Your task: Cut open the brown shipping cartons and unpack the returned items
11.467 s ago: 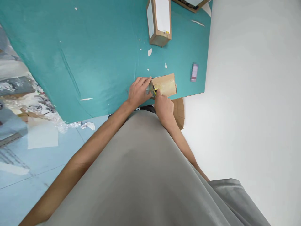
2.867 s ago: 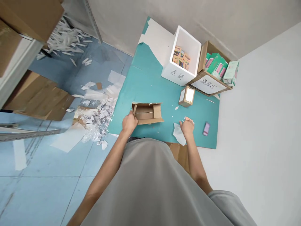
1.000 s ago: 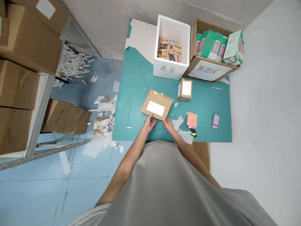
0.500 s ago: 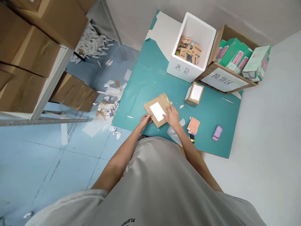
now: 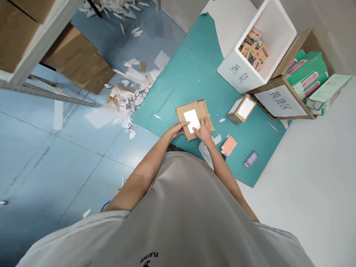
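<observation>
A flat cardboard box with a white label lies at the near edge of the table, turned at a slant. My left hand grips its left side, a finger reaching over the label and the other fingers lower at the edge. My right hand rests on the box's right part, fingers spread and laid on the top face, thumb near the label's lower corner. Crumpled clear film lies beneath my right wrist. An orange packet sits right of that forearm, partly over a dark object.
A small labelled carton stands near a white foam bin of packets. Beside it, a cardboard bin holds green boxes. A blurred purple item lies at right. Paper scraps litter the floor by the shelf.
My view has turned and shifted, so the table appears rotated. The cardboard box has turned slightly between my hands. My left hand reaches further over its top.
</observation>
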### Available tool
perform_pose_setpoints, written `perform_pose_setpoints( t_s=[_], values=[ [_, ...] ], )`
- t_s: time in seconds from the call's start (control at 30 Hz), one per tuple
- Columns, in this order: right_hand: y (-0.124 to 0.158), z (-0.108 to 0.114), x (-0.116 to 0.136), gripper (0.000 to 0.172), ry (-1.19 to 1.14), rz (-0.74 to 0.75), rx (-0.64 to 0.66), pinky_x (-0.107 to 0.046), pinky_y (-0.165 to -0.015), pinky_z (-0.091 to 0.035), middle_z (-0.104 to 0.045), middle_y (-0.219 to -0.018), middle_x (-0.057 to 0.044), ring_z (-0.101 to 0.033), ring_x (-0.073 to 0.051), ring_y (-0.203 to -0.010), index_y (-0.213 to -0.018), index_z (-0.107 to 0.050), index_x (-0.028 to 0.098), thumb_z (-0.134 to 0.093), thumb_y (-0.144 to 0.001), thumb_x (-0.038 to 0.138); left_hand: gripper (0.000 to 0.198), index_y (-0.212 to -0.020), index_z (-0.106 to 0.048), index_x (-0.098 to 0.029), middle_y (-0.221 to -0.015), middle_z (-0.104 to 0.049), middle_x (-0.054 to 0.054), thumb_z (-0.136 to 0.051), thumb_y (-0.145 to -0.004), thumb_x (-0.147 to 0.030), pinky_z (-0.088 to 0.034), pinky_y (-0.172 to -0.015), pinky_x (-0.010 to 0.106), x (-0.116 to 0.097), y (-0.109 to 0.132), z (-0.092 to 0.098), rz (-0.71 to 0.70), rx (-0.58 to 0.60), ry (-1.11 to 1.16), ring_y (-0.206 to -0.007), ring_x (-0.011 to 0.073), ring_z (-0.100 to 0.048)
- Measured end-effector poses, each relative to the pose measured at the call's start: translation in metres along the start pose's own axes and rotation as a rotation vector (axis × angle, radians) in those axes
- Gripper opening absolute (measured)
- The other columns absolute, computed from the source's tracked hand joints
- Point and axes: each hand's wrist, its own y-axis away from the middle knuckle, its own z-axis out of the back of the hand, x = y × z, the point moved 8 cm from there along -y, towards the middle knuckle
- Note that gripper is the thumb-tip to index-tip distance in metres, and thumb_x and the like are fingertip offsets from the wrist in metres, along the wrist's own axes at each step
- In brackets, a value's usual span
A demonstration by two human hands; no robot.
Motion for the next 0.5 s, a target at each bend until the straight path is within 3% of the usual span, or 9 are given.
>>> perform_pose_setpoints(
  t_s=[0.13, 0.23, 0.33, 0.4, 0.5],
  values=[
    [-0.003, -0.001, -0.008, 0.092, 0.008, -0.006, 0.012, -0.055, -0.142, -0.025, -0.018, -0.191, -0.028, -0.014, -0.038, -0.18, -0.178, -0.032, 0.006, -0.067, -0.107, 0.052, 0.052, -0.11, -0.082, -0.018, -0.125, -0.084, 0.017, -0.102, -0.075, -0.05, -0.063, -0.113, 0.043, 0.008, 0.009, 0.017, -0.064, 0.041, 0.107, -0.126, 0.033, -0.077],
    [-0.001, -0.003, -0.013, 0.093, 0.008, -0.017, 0.016, -0.055, -0.143, -0.024, -0.016, -0.191, -0.029, -0.013, -0.038, -0.18, -0.179, -0.03, 0.005, -0.068, -0.107, 0.051, 0.047, -0.103, -0.081, -0.017, -0.121, -0.085, 0.017, -0.099, -0.079, -0.053, -0.064, -0.113, 0.044, 0.014, 0.019, 0.029, -0.118, -0.003, 0.078, -0.123, 0.0321, -0.079],
    [0.004, -0.009, -0.017, 0.096, 0.012, -0.047, 0.029, -0.054, -0.143, -0.022, -0.015, -0.19, -0.032, -0.014, -0.038, -0.18, -0.178, -0.029, 0.002, -0.07, -0.106, 0.049, 0.042, -0.097, -0.079, -0.015, -0.112, -0.086, 0.018, -0.095, -0.083, -0.052, -0.066, -0.105, 0.049, 0.014, 0.027, 0.041, -0.145, -0.203, -0.153, -0.115, 0.0366, -0.081],
    [0.009, -0.017, -0.018, 0.096, 0.01, -0.085, 0.057, -0.054, -0.144, -0.022, -0.017, -0.189, -0.033, -0.017, -0.038, -0.179, -0.177, -0.029, 0.0, -0.071, -0.105, 0.047, 0.038, -0.097, -0.079, -0.015, -0.114, -0.085, 0.019, -0.094, -0.084, -0.048, -0.063, -0.109, 0.052, 0.005, 0.034, 0.045, -0.203, -0.345, -0.391, -0.12, 0.0422, -0.079],
    [0.019, -0.027, -0.015, 0.097, 0.007, -0.129, 0.056, -0.057, -0.143, -0.022, -0.017, -0.189, -0.034, -0.015, -0.038, -0.18, -0.178, -0.027, -0.001, -0.069, -0.105, 0.047, 0.038, -0.111, -0.08, -0.015, -0.128, -0.083, 0.022, -0.09, -0.086, -0.042, -0.055, -0.119, 0.054, -0.007, 0.043, 0.044, -0.294, -0.425, -0.61, -0.135, 0.0473, -0.073]
  ],
)
